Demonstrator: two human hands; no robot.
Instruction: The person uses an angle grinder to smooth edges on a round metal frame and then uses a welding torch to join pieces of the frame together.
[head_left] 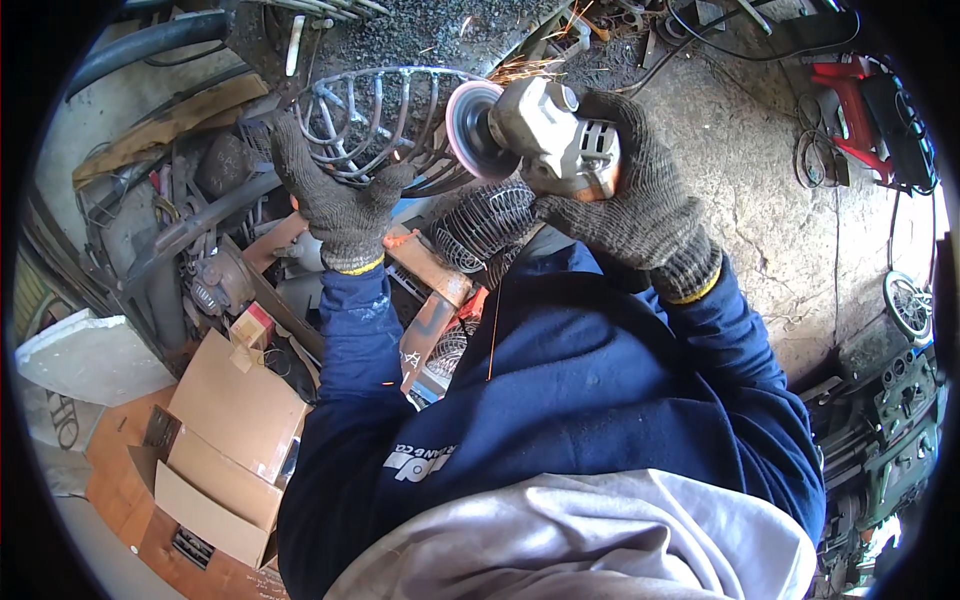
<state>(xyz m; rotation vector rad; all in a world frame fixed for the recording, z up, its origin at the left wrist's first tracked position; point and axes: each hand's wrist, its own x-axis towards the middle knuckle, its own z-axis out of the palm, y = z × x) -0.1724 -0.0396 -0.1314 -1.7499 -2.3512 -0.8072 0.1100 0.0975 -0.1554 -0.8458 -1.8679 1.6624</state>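
My right hand (645,190), in a dark grey knitted glove, is wrapped around the body of an angle grinder (565,140). The grinder's round disc (474,130) is up against the right side of a round basket-like frame (400,71) of bent metal bars. Orange sparks (525,68) fly off beyond the disc. On the frame's left side, my gloved left hand (340,195) grips it, thumb toward the bars and fingers along the outer edge. The exact spot where the disc meets metal is hard to make out.
Coiled dark wire baskets (480,225) lie just below the grinder. An open cardboard box (235,400) and scrap metal (220,280) crowd the left. At right are a red and black machine (855,120) with cables and a green machine (905,410).
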